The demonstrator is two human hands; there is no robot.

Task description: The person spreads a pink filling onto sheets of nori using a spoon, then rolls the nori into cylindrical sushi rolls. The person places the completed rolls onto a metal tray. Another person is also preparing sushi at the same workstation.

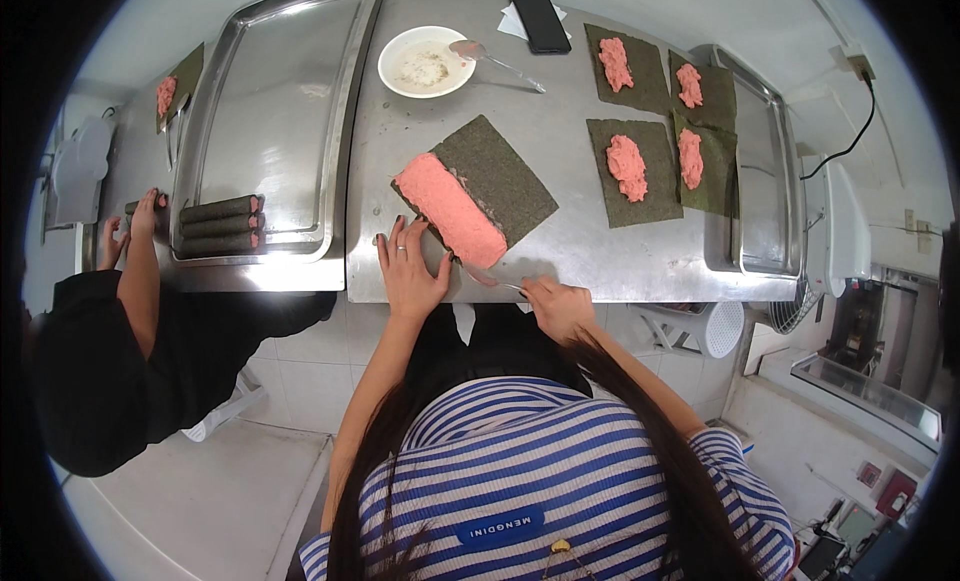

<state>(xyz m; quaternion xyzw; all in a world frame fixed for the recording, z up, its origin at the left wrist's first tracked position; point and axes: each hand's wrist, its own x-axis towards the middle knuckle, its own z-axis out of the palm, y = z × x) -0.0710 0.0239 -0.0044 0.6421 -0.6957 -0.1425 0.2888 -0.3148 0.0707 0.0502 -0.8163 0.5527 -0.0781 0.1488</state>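
A dark green seaweed sheet (515, 186) lies on the steel table, with a long band of pink paste (460, 216) spread over its lower-left side. My left hand (408, 266) rests beside that lower-left edge, fingers spread, fingertips at or very near the sheet. My right hand (550, 306) grips a metal spreading utensil (488, 279), whose blade is at the bottom of the paste. Four more sheets (640, 206) with pink paste mounds (627, 169) lie to the right. A white bowl (418, 66) with pale contents and a metal spoon (515, 76) stands above.
A steel tray (260, 81) holding seaweed rolls (215, 221) is on the left, where a co-worker's hands (143, 219) are at another roll. A second tray (760, 151) sits at right. A black phone (538, 21) lies at the back, and a white perforated stool (715, 329) stands below.
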